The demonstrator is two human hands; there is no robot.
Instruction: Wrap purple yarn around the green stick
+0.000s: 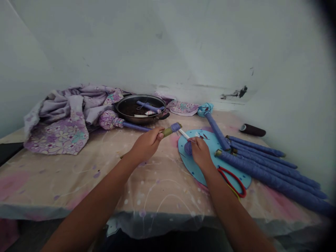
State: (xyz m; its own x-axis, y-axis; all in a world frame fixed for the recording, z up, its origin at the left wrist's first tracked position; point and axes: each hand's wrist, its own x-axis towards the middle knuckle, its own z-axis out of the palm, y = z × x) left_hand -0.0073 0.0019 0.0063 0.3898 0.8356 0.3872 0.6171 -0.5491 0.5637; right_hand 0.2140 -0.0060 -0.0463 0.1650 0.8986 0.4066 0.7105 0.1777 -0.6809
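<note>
My left hand point(147, 142) is closed around a thin greenish stick point(170, 130) whose far tip is wrapped in purple yarn. My right hand point(200, 151) is closed on a small ball of purple yarn point(188, 148), resting on a light blue oval sheet point(210, 143). A short white strand or strip point(184, 134) runs between the stick's tip and the ball. Both hands hover just above the table point(78, 175), a hand's width apart.
Several yarn-wrapped blue-purple sticks point(265, 164) lie at the right. Red-handled scissors point(232, 180) lie on the blue sheet. A dark pan point(141, 108) holding wrapped pieces, crumpled floral cloth point(68, 115), a cloth-headed stick point(115, 121) and a dark thread spool point(252, 130) sit further back.
</note>
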